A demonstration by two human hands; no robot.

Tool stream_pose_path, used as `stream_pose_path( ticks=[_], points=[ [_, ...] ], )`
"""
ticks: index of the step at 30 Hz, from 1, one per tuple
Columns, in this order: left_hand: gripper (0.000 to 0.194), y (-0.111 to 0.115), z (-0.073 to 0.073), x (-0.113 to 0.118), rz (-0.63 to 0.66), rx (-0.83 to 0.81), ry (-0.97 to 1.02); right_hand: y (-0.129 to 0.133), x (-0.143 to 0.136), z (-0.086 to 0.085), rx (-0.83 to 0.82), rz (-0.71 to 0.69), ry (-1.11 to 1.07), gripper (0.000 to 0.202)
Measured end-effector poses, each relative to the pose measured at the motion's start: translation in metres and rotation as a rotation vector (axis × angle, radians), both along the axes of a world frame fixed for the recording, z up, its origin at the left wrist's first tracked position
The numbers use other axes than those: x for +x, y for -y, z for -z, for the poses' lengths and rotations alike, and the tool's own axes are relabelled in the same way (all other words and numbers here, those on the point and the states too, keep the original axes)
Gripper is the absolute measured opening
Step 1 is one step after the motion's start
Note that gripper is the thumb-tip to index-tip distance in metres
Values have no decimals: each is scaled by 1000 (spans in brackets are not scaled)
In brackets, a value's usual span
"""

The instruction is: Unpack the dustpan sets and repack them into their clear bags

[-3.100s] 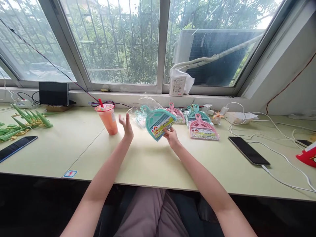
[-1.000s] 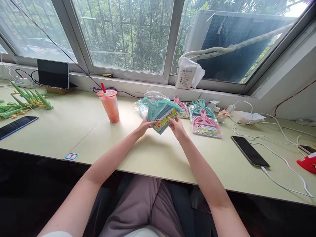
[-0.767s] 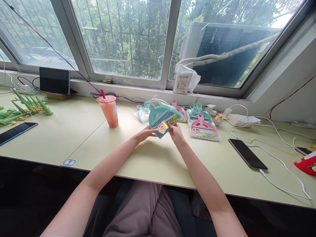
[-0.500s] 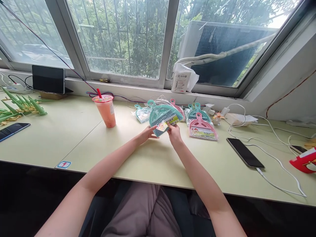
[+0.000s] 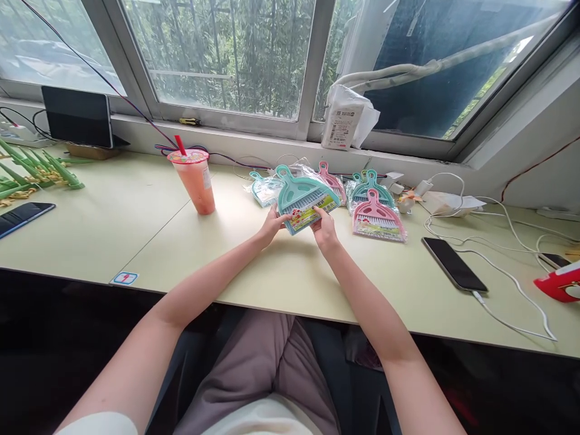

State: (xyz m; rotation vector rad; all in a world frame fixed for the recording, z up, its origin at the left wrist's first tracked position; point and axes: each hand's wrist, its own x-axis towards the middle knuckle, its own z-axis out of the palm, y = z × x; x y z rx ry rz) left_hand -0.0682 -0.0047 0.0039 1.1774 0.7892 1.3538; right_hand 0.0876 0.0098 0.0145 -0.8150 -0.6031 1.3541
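Two bare hands, head view: the left hand (image 5: 273,225) and the right hand (image 5: 325,229) hold one teal dustpan-and-brush set (image 5: 302,188) between them.
Left fingers: closed on the set's lower left corner.
Right fingers: gripping its lower right edge, thumb on the printed label (image 5: 304,214).
Teal set's place: held tilted over the pale table (image 5: 254,278), handle pointing up and to the left, label facing the person.
Behind it: a teal packet (image 5: 263,191) in clear wrap on the left, and a partly hidden pink packet (image 5: 334,179) on the right.
Right of the hands: a wrapped pink set (image 5: 377,216) in front of teal packs (image 5: 373,188).
Left of the hands: an upright cup (image 5: 196,188) of orange-pink drink with a red straw (image 5: 180,144), well apart from the fingers.
Farther right: a dark-screened phone (image 5: 454,264) with a white cable (image 5: 502,327) plugged in.
Far left: a dark tablet (image 5: 77,118) propped near the windowsill, green pointed pieces (image 5: 40,167) and another phone (image 5: 25,219).
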Motion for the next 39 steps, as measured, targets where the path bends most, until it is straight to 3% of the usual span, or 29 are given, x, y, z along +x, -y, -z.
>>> stream_pose_path(
  ticks=[7, 15, 19, 21, 24, 26, 27, 29, 31, 33, 39],
  points=[
    [79, 5, 0, 5, 37, 52, -49, -4, 10, -2, -121, 15, -21, 13],
    [75, 1, -1, -1, 75, 78, -171, -1, 6, -7, -51, 106, -68, 23],
    [87, 0, 5, 5, 61, 86, -255, 1, 7, -13, -5, 147, -111, 22],
    [100, 1, 8, 9, -133, 133, -317, 3, 8, -15, -13, 185, -102, 21],
    [112, 7, 3, 7, -700, 293, -470, 7, 7, -16, -40, 259, -100, 21],
    [111, 11, -8, 3, -933, 479, -646, 8, 5, -16, -52, 284, -96, 21],
    [105, 12, -15, 3, -940, 586, -762, 9, 3, -16, -58, 292, -93, 21],
    [82, 11, -29, 7, -784, 763, -1013, 9, 0, -15, -63, 298, -92, 22],
    [56, 5, -39, 18, -598, 838, -1219, 9, -3, -14, -48, 295, -102, 24],
    [40, -3, -46, 34, -506, 850, -1349, 8, -5, -14, -32, 293, -109, 26],
    [33, -15, -49, 65, -485, 843, -1504, 5, 1, -14, -77, 340, -57, 26]
  ],
)
